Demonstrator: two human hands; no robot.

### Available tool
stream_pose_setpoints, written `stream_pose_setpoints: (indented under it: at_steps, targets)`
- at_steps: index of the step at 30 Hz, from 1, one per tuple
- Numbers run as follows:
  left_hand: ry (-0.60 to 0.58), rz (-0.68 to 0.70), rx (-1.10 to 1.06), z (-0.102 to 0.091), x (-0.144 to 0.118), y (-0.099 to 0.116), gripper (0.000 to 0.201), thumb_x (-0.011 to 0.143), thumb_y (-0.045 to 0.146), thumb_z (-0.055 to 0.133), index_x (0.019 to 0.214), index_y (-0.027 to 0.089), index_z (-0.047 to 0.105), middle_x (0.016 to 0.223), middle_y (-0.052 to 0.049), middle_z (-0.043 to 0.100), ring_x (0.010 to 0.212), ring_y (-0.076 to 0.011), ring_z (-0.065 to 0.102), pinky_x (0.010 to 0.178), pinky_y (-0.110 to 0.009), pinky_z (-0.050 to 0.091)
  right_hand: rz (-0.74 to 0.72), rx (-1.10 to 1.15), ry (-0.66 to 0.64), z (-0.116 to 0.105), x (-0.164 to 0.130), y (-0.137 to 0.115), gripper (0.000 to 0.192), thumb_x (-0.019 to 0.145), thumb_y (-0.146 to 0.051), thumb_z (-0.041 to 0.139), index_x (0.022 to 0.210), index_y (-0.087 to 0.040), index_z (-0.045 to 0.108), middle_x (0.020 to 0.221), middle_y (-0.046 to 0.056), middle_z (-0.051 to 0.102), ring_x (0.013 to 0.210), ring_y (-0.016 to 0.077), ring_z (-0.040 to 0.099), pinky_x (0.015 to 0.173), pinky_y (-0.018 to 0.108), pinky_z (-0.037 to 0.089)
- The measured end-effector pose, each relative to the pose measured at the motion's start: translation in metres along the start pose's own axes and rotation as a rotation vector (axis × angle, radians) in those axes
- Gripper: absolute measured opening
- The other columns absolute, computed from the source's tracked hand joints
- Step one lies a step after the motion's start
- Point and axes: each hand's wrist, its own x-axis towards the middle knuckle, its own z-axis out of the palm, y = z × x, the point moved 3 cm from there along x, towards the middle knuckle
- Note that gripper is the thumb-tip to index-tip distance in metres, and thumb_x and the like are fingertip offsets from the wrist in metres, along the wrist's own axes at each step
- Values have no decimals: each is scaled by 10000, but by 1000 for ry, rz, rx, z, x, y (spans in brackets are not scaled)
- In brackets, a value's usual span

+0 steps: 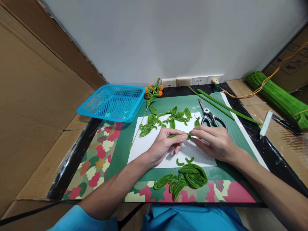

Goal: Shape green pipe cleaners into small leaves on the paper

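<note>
Between my hands, over a white sheet of paper [158,160], is a small green pipe-cleaner leaf [173,136]. My left hand [167,141] pinches it between thumb and fingers. From the other side, the fingertips of my right hand [214,141] close on the leaf's right end. More fuzzy green leaves [172,117] and short curled pieces lie spread over the paper's far half. Nearer to me, a pile of larger leaves [193,175] rests at the table's front edge, with two short curled bits [180,162] just beyond it.
A blue plastic basket [114,102] stands back left, beside an orange pipe-cleaner flower [154,91] on a long stem. Scissors [209,117] and long green pipe cleaners [216,103] lie right of the paper. Farther right are a green bundle [276,96], a cutter [287,124] and a wire [252,93].
</note>
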Motion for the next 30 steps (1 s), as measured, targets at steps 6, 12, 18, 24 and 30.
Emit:
stream_pose_setpoints:
  at_steps: [6,12,18,24,30]
  targets:
    - [-13,-14,28,0,0,-2,298,805,356,883,913,87,817,490,16,579,406,-55,469,389,-161,315,-139,-134,61,-5,-3,-3,168,1044,-103,583,1186,-180,629,869,46,739,662,139,622,570,274,423]
    - [-75,-15,121,-3,0,-4,389,818,424,876,1004,86,819,520,2,610,417,-63,491,404,-169,335,-100,-117,-26,-1,-4,-3,185,1055,-86,505,1136,-185,639,828,33,706,622,139,581,556,283,385]
    - [-11,126,262,-5,-1,-2,409,845,460,847,993,80,819,552,-6,607,426,-68,489,407,-192,319,84,147,-76,5,-1,-4,175,1083,-171,453,1113,-183,625,861,41,640,650,152,568,558,271,379]
    - [15,213,260,-1,-2,0,346,865,427,832,953,93,822,665,-23,632,464,-71,517,419,-207,323,117,140,-67,15,0,-8,193,1079,-139,405,1076,-188,592,838,44,626,660,161,547,572,263,384]
    - [-7,311,306,5,-6,9,271,926,363,782,883,99,830,587,4,593,458,-68,500,473,-219,381,279,395,72,10,6,-14,140,1033,-170,528,936,-188,628,678,-20,565,514,110,447,494,248,344]
